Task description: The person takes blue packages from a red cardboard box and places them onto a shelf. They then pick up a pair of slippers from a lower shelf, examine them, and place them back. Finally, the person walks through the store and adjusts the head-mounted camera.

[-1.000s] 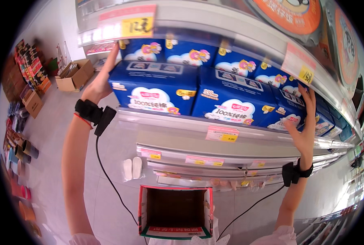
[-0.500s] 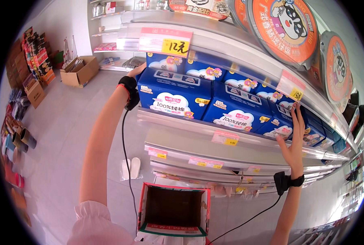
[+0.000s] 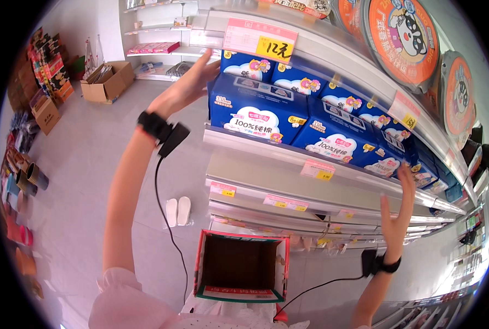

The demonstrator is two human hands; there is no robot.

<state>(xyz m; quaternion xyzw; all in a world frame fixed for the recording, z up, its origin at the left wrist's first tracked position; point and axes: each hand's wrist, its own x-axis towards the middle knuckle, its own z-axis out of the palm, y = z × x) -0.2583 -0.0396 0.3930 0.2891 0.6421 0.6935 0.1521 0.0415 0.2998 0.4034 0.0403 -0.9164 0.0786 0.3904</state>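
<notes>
My left hand [image 3: 192, 82] is raised to the left end of a row of blue packs [image 3: 258, 107] stacked on a white shelf [image 3: 288, 151]. Its fingers are spread and lie against the side of the leftmost pack. My right hand [image 3: 398, 211] is lifted with fingers apart, just below the shelf edge and in front of the blue packs [image 3: 387, 164] further right; it holds nothing. Both wrists carry a black band with a cable. An open cardboard box [image 3: 242, 266] with a red and green rim sits below me, dark and empty inside.
Lower shelves [image 3: 288, 200] carry price tags. Round orange boxes [image 3: 406, 38] stand on the top shelf. A pair of white slippers [image 3: 177, 211] lies on the grey floor. Open cartons [image 3: 107, 82] stand at the back left and colourful goods [image 3: 22, 186] line the left wall.
My left hand has drawn back from the pack faces to the left end of the row. My right hand has dropped below the shelf edge. The view has shifted left.
</notes>
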